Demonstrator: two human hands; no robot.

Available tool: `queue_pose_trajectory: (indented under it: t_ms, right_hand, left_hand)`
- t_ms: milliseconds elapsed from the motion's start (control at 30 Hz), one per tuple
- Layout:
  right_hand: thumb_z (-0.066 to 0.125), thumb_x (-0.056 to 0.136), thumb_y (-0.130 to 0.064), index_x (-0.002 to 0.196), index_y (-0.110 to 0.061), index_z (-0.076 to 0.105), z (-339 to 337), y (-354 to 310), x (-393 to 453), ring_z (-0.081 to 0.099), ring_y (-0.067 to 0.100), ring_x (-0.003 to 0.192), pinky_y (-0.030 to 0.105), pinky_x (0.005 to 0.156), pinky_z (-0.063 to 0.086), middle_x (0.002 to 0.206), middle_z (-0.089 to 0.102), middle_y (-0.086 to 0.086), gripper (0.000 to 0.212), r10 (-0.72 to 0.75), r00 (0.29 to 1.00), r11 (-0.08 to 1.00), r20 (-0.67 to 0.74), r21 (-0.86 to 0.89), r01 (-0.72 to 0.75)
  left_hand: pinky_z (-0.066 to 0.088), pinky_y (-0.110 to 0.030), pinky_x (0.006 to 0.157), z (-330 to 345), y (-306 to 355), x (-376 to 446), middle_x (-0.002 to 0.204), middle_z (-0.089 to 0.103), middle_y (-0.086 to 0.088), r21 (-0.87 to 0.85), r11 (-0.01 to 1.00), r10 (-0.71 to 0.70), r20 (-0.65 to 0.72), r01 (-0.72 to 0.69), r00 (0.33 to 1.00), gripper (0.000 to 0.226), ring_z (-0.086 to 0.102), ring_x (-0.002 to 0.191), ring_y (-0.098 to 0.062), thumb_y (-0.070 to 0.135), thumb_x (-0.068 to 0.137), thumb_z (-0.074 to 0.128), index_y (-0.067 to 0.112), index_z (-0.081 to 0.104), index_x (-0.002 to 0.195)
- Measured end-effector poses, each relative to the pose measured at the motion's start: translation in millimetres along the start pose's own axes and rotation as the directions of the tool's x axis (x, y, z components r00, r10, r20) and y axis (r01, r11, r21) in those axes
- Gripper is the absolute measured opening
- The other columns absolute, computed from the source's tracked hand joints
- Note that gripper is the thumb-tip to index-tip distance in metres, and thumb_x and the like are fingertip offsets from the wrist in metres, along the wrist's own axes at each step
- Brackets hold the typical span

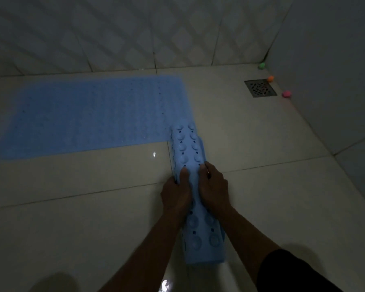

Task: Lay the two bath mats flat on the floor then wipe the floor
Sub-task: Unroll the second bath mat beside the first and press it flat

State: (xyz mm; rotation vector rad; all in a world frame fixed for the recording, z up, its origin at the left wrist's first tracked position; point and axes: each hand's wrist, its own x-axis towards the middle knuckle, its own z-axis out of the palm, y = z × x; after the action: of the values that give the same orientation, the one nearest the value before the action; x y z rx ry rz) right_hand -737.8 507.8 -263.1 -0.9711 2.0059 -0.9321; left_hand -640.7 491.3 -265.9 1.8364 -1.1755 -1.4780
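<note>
One blue bath mat (93, 116) lies flat on the tiled floor at the left, along the back wall. A second blue mat (188, 148) is folded into a long narrow strip with its suction cups facing up; it runs from the flat mat's right corner toward me. My left hand (176, 194) grips the strip's left edge. My right hand (214, 186) grips its right edge beside the left hand. Both hands hold it about midway along its length.
A metal floor drain (260, 88) sits at the far right near the wall corner. Three small coloured objects lie along the right wall: green (262, 65), orange (270, 78), pink (286, 94). The cream floor tiles (93, 197) look wet and shiny. The room is dim.
</note>
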Motion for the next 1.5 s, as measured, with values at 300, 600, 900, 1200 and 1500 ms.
queue_pose_trajectory:
  t_ms: [300,600,900,1200,1500]
  right_hand:
    - [0.032,0.106,-0.036,0.13,-0.018,0.054,-11,19,-11,0.051,0.01,0.087,0.021,0.075,0.037,0.11,0.061,-0.001,0.037,-0.033,0.995,0.998,0.096,0.049,0.028]
    - [0.031,0.102,-0.041,0.123,-0.024,0.053,7,27,8,0.058,0.024,0.105,0.034,0.087,0.047,0.113,0.062,0.002,0.035,-0.033,0.996,0.999,0.086,0.005,0.033]
    - [0.027,0.101,-0.048,0.139,-0.026,0.042,15,26,-7,0.049,0.025,0.117,0.042,0.095,0.046,0.126,0.049,0.006,0.046,-0.049,0.997,0.991,0.067,-0.123,0.057]
    - [0.023,0.099,-0.056,0.151,-0.031,0.025,13,15,-20,0.017,0.031,0.144,0.051,0.115,0.023,0.161,0.017,0.007,0.058,-0.106,0.991,0.881,0.081,-0.455,0.132]
    - [0.048,0.098,-0.016,0.14,-0.01,0.048,22,4,-24,0.054,0.032,0.12,0.033,0.097,0.041,0.132,0.057,0.017,0.043,-0.065,0.994,0.997,0.083,-0.029,0.067]
  left_hand:
    - [0.057,-0.043,0.09,8,-12,-17,0.111,0.071,-0.014,0.137,0.99,-0.021,-0.064,0.03,0.998,0.064,0.068,0.099,-0.03,0.065,0.095,0.047,0.007,0.069,0.114]
    - [0.057,-0.042,0.089,11,-12,-7,0.109,0.072,-0.015,0.174,0.984,-0.006,-0.123,0.027,0.992,0.065,0.068,0.096,-0.03,0.063,0.097,0.042,0.006,0.069,0.112]
    - [0.054,-0.037,0.078,-4,-27,-6,0.103,0.071,-0.018,0.186,0.982,0.012,-0.087,0.004,0.996,0.067,0.067,0.092,-0.033,0.061,0.099,0.037,0.003,0.069,0.103]
    - [0.046,-0.031,0.09,-14,-21,-10,0.113,0.061,-0.005,0.167,0.982,0.12,-0.161,-0.093,0.98,0.042,0.059,0.111,-0.028,0.038,0.106,0.041,0.008,0.057,0.13]
    - [0.049,-0.047,0.103,-43,-27,-22,0.128,0.066,-0.01,0.142,0.987,0.108,-0.204,-0.08,0.973,0.04,0.061,0.115,-0.029,0.044,0.102,0.048,0.018,0.06,0.131]
